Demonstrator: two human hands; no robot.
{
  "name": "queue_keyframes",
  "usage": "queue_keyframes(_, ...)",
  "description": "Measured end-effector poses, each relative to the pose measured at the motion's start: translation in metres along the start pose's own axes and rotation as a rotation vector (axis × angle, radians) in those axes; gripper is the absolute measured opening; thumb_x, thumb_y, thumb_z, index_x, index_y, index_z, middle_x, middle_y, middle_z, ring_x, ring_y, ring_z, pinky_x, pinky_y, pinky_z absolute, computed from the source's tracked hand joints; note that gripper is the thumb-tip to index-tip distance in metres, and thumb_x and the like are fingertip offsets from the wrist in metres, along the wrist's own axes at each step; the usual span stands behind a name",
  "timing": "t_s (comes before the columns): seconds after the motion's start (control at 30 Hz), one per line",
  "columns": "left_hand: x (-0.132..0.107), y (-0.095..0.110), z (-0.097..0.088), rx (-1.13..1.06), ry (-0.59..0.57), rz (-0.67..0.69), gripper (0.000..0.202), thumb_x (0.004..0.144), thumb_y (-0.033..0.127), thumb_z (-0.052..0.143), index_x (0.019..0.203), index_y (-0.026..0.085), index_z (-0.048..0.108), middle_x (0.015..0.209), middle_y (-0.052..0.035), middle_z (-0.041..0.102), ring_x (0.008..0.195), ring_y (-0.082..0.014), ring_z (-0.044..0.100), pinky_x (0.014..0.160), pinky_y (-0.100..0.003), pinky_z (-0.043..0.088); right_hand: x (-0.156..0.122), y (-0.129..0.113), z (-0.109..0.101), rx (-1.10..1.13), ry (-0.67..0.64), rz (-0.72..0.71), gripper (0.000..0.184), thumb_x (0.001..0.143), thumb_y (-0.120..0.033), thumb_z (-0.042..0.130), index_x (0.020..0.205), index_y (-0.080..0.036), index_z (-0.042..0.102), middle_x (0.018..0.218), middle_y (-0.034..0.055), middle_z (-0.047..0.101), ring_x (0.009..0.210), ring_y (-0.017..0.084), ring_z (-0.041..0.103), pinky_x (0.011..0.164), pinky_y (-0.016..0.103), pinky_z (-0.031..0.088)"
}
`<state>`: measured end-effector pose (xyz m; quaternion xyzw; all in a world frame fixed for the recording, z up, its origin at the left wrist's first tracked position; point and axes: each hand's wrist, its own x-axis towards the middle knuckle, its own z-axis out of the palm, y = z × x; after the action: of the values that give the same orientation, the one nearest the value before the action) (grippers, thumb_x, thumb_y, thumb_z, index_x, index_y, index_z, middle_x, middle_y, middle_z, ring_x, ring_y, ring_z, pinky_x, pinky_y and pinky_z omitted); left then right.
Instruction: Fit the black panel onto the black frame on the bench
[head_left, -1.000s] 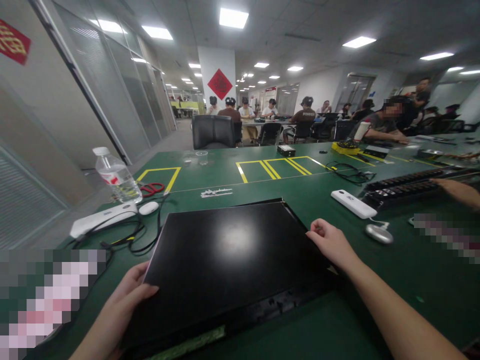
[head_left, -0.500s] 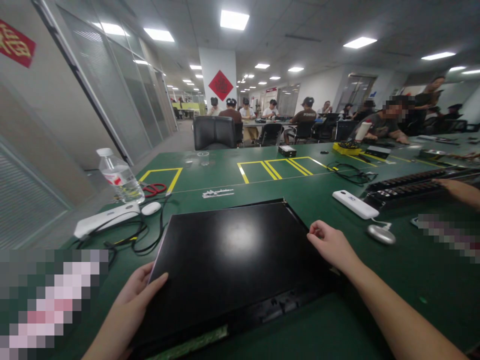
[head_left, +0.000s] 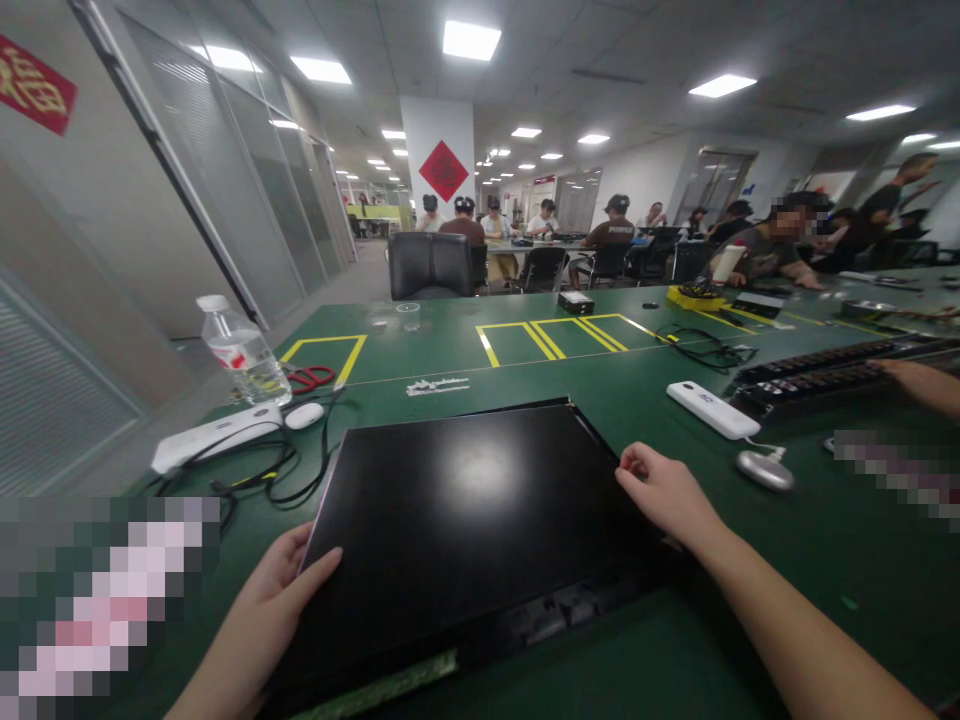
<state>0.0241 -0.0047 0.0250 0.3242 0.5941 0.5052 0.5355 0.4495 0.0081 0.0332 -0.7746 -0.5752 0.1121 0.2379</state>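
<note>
A flat black screen panel (head_left: 450, 500) lies in a shallow black frame (head_left: 555, 612) in front of me, with a green circuit strip (head_left: 390, 682) along its near edge. My left hand (head_left: 281, 590) grips the panel's left edge, thumb on top of the glossy face and fingers curled round the side. At the right edge my right hand (head_left: 660, 490) is closed, with thumb and fingertips bent together against the rim. Whether something sits between those fingertips is hidden.
On the left of the green table stand a water bottle (head_left: 240, 350), red scissors (head_left: 311, 379), a white device (head_left: 217, 440), a white mouse (head_left: 304, 416) and black cables (head_left: 300, 490). To the right lie a white power bank (head_left: 712, 410), a silver mouse (head_left: 765, 470) and a co-worker's hand (head_left: 915, 380).
My hands and the panel stay almost in place, apart from a slight shift of the whole view. A standing person at the far right has moved a little further right.
</note>
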Motion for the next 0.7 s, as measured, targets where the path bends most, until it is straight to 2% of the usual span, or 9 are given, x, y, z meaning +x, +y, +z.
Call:
queue_keyframes(0.13, -0.0007, 0.0007, 0.0005, 0.002, -0.015, 0.015, 0.044, 0.065, 0.024, 0.083, 0.105, 0.026, 0.066, 0.092, -0.0039, 0.082, 0.078, -0.0296, 0.077, 0.056, -0.032, 0.062, -0.0009, -0.0016, -0.0014, -0.009, -0.012, -0.001, 0.009, 0.078, -0.031, 0.050, 0.077, -0.024, 0.056, 0.074, 0.0012, 0.068, 0.066, 0.017, 0.060, 0.061, 0.027, 0.037)
queue_keyframes(0.57, -0.0031, 0.0049, 0.0013, -0.015, -0.044, 0.003, 0.045, 0.065, 0.020, 0.084, 0.106, 0.025, 0.066, 0.094, -0.0055, 0.082, 0.083, -0.0303, 0.077, 0.069, -0.036, 0.062, 0.0022, 0.0023, -0.0004, 0.018, -0.005, -0.022, 0.010, 0.077, -0.032, 0.051, 0.076, -0.023, 0.058, 0.071, 0.0013, 0.067, 0.063, 0.017, 0.060, 0.060, 0.027, 0.037)
queue_keyframes(0.7, -0.0036, 0.0082, 0.0023, -0.062, -0.014, -0.074, 0.053, 0.061, 0.017, 0.083, 0.112, 0.027, 0.069, 0.089, -0.0055, 0.083, 0.074, -0.0315, 0.078, 0.059, -0.035, 0.063, 0.0028, 0.0024, -0.0015, 0.018, -0.003, -0.018, 0.012, 0.078, -0.032, 0.051, 0.076, -0.023, 0.058, 0.071, 0.0010, 0.067, 0.062, 0.017, 0.060, 0.059, 0.027, 0.037)
